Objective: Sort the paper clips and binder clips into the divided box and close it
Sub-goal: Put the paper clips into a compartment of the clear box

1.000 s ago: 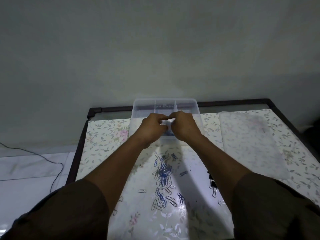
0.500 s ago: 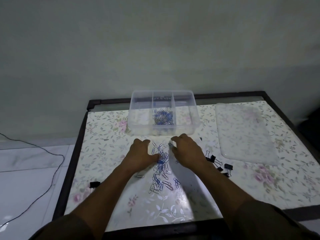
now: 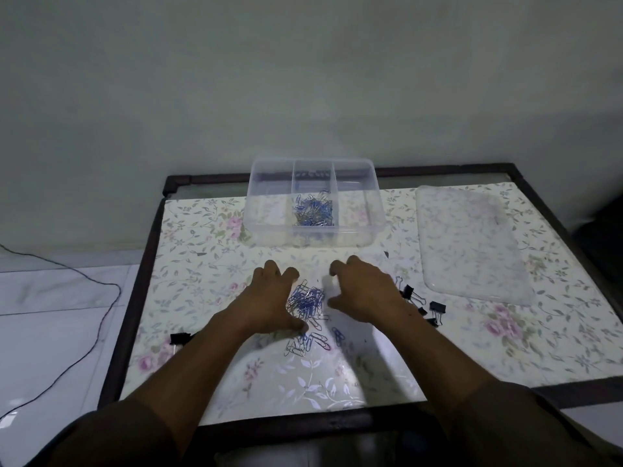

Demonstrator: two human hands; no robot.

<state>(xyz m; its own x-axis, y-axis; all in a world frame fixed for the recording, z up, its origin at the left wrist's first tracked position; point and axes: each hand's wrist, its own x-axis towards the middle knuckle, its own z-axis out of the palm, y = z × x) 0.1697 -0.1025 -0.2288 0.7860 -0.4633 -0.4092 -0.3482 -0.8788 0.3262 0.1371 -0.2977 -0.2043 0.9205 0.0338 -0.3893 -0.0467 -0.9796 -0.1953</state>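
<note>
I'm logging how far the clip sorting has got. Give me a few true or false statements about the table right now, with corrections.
1. The divided box holds paper clips in its middle compartment. True.
2. The lid is on the box. False: it lies on the table to the box's right.
3. Loose paper clips lie between the left hand and right hand. True.
4. The binder clips are in the box. False: they lie on the table.
</note>
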